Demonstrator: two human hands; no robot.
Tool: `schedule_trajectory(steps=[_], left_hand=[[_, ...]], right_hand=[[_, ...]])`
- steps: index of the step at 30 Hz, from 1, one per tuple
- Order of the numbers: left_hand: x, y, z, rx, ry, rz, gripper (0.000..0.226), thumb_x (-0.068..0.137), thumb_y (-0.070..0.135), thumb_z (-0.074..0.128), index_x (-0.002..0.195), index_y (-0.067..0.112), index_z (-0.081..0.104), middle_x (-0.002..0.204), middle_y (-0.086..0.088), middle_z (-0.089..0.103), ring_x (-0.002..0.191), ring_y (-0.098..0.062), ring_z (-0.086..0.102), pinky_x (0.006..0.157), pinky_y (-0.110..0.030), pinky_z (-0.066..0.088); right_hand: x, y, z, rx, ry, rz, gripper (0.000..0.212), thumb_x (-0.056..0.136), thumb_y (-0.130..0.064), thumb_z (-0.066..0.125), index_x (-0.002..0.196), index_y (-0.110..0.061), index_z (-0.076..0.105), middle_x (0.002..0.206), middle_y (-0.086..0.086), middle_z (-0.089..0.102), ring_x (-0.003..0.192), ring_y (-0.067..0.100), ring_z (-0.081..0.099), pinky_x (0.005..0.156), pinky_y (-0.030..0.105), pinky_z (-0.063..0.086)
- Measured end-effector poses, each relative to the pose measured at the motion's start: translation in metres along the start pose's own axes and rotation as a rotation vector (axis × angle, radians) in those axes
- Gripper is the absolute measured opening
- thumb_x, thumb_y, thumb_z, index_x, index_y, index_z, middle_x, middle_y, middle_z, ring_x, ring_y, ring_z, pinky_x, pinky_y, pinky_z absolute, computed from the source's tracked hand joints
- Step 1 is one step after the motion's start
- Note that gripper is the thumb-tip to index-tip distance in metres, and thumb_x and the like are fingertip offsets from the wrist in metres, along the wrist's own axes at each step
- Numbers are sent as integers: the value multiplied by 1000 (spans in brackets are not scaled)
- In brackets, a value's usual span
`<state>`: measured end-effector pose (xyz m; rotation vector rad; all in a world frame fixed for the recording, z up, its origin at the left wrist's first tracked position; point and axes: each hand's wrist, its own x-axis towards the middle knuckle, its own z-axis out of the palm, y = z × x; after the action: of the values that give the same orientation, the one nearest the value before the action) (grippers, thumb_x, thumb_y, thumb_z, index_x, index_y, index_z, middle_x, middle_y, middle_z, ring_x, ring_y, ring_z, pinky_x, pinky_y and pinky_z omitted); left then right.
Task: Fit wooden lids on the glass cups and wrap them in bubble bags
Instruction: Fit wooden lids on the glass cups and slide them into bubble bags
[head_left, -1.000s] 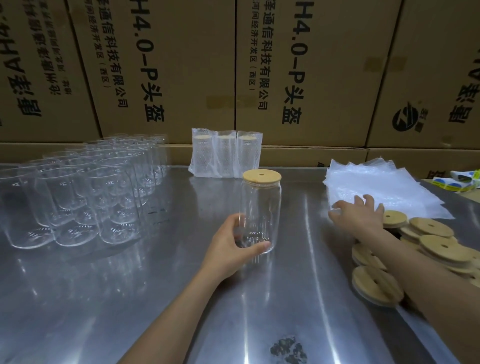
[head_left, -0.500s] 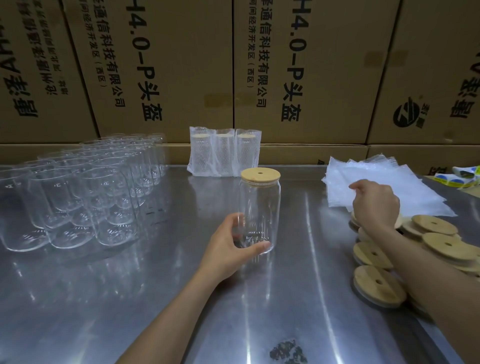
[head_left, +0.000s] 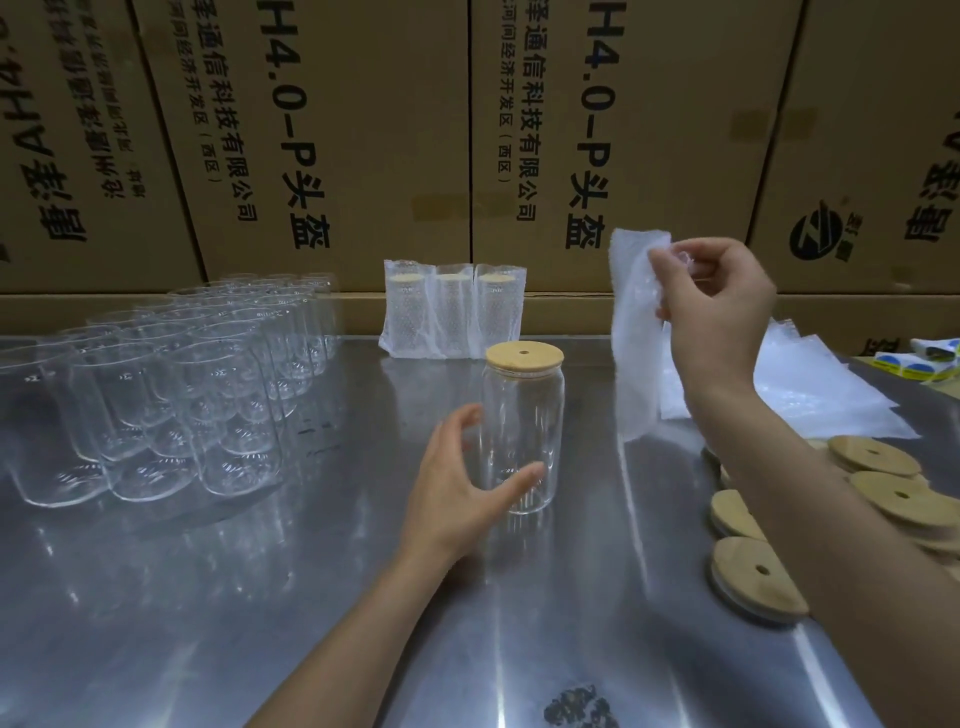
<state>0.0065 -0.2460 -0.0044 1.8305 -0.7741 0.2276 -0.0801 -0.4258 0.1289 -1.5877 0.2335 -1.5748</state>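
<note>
On mid bench (head_left: 156, 597), glass cup (head_left: 522, 431) stands upright w/ wooden lid (head_left: 524, 356) on top. Left hand (head_left: 457, 499) wraps round its lower part. At 2 o'clock, right hand (head_left: 722, 301) pinches bubble bag (head_left: 636, 332), hanging long-way down.

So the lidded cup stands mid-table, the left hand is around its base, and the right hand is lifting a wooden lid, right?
Not quite: in the head view the right hand holds up a bubble bag, not a wooden lid. The lidded cup does stand mid-table, left hand around its base.
</note>
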Motion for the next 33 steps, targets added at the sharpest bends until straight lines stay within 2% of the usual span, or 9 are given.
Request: schedule_trajectory(steps=[5,12,15,18,20,25,27,30,33], left_hand=[[-1,21,-11,-108,287,237,68,72,62,62,127,23,47,119,12,51,105,-5,53,87,-12,40],[-6,44,-19,-188,380,439,43,87,42,52,123,19,49,116,8,58,103,-3,56,88,-13,40],[-3,48,-20,-158,417,395,17,92,37,52,102,24,58,91,14,63,81,1,59,72,-12,42],[3,43,-23,-258,453,234,23,96,31,52,78,19,59,58,5,52,54,-7,48,54,-24,37],[10,35,-28,-356,495,96,25,98,28,53,75,20,59,58,8,47,55,-6,42,54,-27,35],[21,15,-37,-460,597,-128,25,98,30,52,75,27,60,70,11,59,59,8,50,60,-12,41],[23,8,-38,-499,602,-180,23,98,31,52,77,27,60,77,10,61,67,5,53,67,-16,43],[23,5,-38,-499,595,-205,26,99,31,51,75,25,59,75,9,60,67,-1,52,66,-19,42],[22,4,-38,-483,583,-199,27,99,31,50,74,24,58,70,9,57,64,-2,49,64,-19,40]], right_hand=[[-20,-32,20,299,45,135,22,92,-34,63,85,-23,46,81,0,51,60,-2,60,55,17,52],[-59,-56,43,369,-174,51,26,89,-26,67,82,-20,43,75,-7,46,60,-2,55,54,21,54],[-73,-59,48,382,-310,36,27,84,-33,69,85,-21,45,79,-8,46,63,3,54,58,30,57],[-76,-51,46,285,-293,-9,22,89,-46,60,91,-27,49,87,-7,54,78,8,55,73,27,52],[-72,-38,40,211,-194,7,17,91,-48,52,93,-31,49,93,-10,54,87,2,54,82,22,45],[-66,4,20,-64,-226,388,38,92,-56,49,113,-25,43,123,-3,49,118,18,48,104,43,40],[-68,10,13,27,-318,522,43,91,-58,50,110,-20,54,112,-6,62,109,11,58,93,34,47],[-66,8,7,68,-396,472,32,93,-49,54,81,-22,68,70,-17,68,67,-4,61,58,12,43],[-68,5,6,142,-487,510,22,92,-31,60,80,-17,72,72,-8,68,69,7,60,58,16,46]])
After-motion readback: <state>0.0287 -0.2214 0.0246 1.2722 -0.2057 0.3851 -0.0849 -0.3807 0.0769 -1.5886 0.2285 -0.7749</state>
